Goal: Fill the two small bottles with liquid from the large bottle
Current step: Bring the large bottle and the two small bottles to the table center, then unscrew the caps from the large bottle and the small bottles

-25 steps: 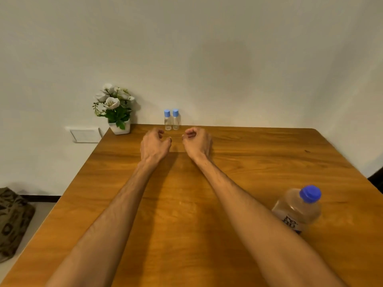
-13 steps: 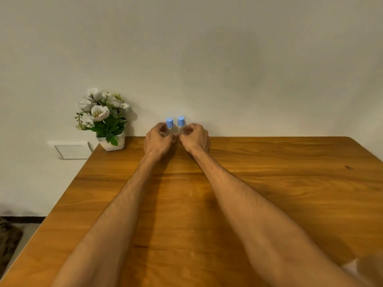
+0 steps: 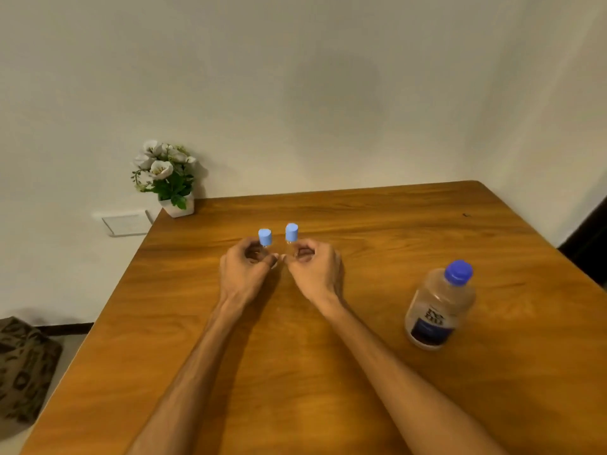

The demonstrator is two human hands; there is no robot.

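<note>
Wooden bench (image 3: 328,372) fills lower frame, back edge at wall. Large bottle (image 3: 438,310), blue cap on, stands upright nr right edge, well apart from hands. Flower pot (image 3: 177,205) sits at back-left corner. L hand (image 3: 244,269) w/ fingers curled round left small bottle (image 3: 264,239); R hand (image 3: 315,266) curled round right small bottle (image 3: 291,234). Both small bottles capped blue, side by side mid-bench, a bit toward back edge; can't tell if lifted.

The left hand (image 3: 244,269) and right hand (image 3: 313,267) hide both small bottles' bodies, leaving only the blue caps (image 3: 264,237) showing; the large bottle's (image 3: 438,307) label print is too blurred to read.
</note>
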